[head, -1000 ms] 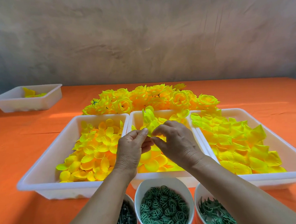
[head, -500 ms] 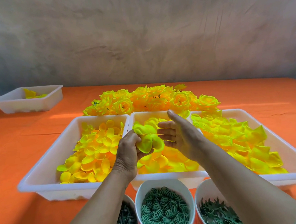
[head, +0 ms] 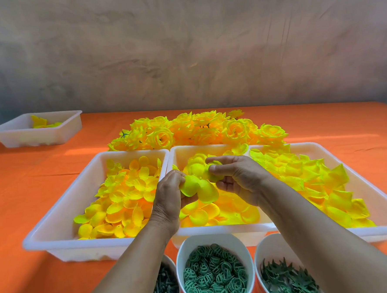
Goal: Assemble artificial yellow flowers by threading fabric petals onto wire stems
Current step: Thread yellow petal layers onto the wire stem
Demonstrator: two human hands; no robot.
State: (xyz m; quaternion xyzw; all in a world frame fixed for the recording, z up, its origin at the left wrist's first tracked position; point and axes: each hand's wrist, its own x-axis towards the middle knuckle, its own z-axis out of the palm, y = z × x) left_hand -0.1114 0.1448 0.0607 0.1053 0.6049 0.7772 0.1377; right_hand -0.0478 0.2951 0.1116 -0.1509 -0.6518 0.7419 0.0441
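- i read this as the petal-layering step: my left hand (head: 168, 200) is pinched around the base of a half-built flower (head: 196, 184), holding it just above the middle tray (head: 222, 229).
- my right hand (head: 237, 177) has thumb and forefinger nipped on a petal at the top of that same cluster, other fingers loosely curled beneath; both hands touch the flower.
- the wire stem is hidden inside the left fist and under the petals, so i cannot tell how far the layer is seated.
- next move, as i judge it: slide or smooth this petal layer down onto the centre, then reach for another from the left tray (head: 56, 222) or right tray (head: 384, 205); soft fabric will need a light, steady pinch.
- finished flowers (head: 196, 130) lie heaped behind the trays.
- three tubs nearest me hold green parts: pegs (head: 165, 290), round cages (head: 215, 276), leafy calyxes (head: 286, 278).
- no brand, label or writing is readable anywhere.
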